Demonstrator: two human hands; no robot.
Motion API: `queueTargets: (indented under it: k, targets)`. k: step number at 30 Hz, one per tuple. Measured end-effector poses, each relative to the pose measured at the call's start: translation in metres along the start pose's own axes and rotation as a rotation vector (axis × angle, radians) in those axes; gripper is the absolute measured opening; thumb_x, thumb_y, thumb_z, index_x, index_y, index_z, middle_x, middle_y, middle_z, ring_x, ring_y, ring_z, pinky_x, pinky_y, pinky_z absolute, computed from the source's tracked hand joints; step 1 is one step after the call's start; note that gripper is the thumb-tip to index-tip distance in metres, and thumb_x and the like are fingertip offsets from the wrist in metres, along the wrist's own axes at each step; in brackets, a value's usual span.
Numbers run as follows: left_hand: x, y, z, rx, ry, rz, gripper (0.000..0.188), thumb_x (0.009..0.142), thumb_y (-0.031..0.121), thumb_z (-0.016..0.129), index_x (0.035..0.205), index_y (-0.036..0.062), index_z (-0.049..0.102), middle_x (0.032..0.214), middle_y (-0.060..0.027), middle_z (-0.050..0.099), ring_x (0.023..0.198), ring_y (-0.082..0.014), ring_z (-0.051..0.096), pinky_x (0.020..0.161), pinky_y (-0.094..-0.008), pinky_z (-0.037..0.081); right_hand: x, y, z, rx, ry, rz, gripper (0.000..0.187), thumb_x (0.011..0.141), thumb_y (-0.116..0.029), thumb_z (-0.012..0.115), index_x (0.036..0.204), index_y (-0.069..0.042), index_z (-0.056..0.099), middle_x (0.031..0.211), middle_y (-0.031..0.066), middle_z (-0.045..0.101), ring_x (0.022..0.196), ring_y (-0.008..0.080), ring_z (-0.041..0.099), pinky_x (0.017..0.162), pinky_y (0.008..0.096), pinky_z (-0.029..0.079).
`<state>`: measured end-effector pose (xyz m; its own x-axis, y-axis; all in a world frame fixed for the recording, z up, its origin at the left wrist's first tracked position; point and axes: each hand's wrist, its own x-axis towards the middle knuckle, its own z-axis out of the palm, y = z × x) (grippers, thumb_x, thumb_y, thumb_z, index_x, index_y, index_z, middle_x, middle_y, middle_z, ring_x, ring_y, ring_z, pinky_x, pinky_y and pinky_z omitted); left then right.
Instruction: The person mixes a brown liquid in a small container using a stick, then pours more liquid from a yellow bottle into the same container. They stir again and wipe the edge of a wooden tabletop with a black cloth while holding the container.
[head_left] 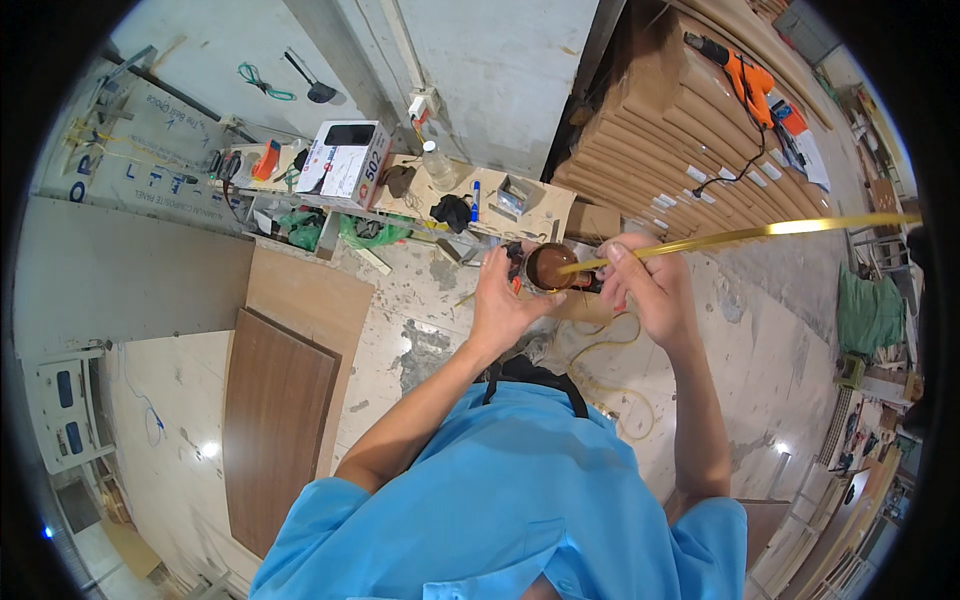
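Note:
A long, thin gold trim strip (pixel 740 237) runs from the round brown disc out to the far right of the view. My right hand (pixel 648 290) pinches the strip near its left end, thumb on top. That end lies over or against the disc (pixel 551 266), which sits in a dark tool with small orange parts; its exact kind I cannot make out. My left hand (pixel 506 305) curls around the tool's left side, fingers by its black part and thumb below the disc.
A workbench (pixel 548 208) ahead bears a clear bottle (pixel 438 167), a blue marker (pixel 475 200) and a white box (pixel 343 163). Stacked brown boards (pixel 640 150) rise at right, with an orange heat gun (pixel 750 85) on top. A yellow cord (pixel 612 345) loops on the floor; brown panels (pixel 280 420) lie left.

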<state>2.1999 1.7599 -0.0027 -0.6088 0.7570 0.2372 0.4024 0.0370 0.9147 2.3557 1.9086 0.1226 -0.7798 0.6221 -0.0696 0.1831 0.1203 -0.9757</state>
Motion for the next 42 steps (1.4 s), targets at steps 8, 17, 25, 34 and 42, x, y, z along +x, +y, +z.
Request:
queueTargets:
  k: [8,17,25,34,42]
  targets:
    - [-0.001,-0.002,-0.009,-0.070,-0.039,-0.050,0.070,0.074,0.013,0.097,0.134,0.0020,0.063,0.125,-0.0113,0.065,0.117,-0.0254,0.066,0.104,-0.0400,0.052,0.011,-0.017,0.005,-0.165,0.017,-0.103,0.016,0.104,-0.013,0.073,0.098,0.002,0.075,0.073,0.0063,0.070,0.064,0.0131,0.070,0.060,0.0277,0.054]
    - [-0.003,-0.014,-0.019,-0.126,-0.071,-0.079,0.074,0.074,0.014,0.098,0.137,0.0021,0.061,0.126,-0.0103,0.066,0.120,-0.0241,0.066,0.107,-0.0393,0.052,0.034,-0.022,0.021,-0.317,-0.031,-0.269,0.018,0.104,-0.016,0.073,0.099,0.001,0.075,0.071,0.0063,0.067,0.061,0.0132,0.062,0.058,0.0322,0.048]
    - [0.002,-0.016,-0.039,-0.141,-0.087,-0.109,0.075,0.072,0.016,0.099,0.137,0.0024,0.063,0.125,-0.0108,0.067,0.119,-0.0248,0.066,0.106,-0.0397,0.051,0.046,-0.036,0.030,-0.381,-0.276,-0.139,0.025,0.110,-0.019,0.062,0.102,0.001,0.073,0.071,0.0071,0.067,0.061,0.0138,0.062,0.058,0.0316,0.048]
    - [-0.002,-0.012,-0.054,-0.070,0.013,-0.118,0.074,0.069,0.017,0.098,0.135,0.0048,0.067,0.122,-0.0117,0.067,0.117,-0.0268,0.063,0.103,-0.0406,0.049,0.060,-0.039,0.048,-0.473,-0.337,-0.094,0.034,0.110,-0.025,0.060,0.096,0.002,0.074,0.073,0.0093,0.070,0.062,0.0160,0.066,0.061,0.0340,0.051]
    - [-0.014,-0.008,-0.039,-0.023,0.131,-0.160,0.073,0.069,0.017,0.098,0.134,0.0056,0.068,0.123,-0.0117,0.068,0.117,-0.0268,0.063,0.104,-0.0413,0.049,0.071,-0.023,0.037,-0.336,-0.419,-0.189,0.031,0.109,-0.020,0.063,0.096,0.006,0.075,0.078,0.0098,0.074,0.062,0.0119,0.066,0.058,0.0308,0.051]
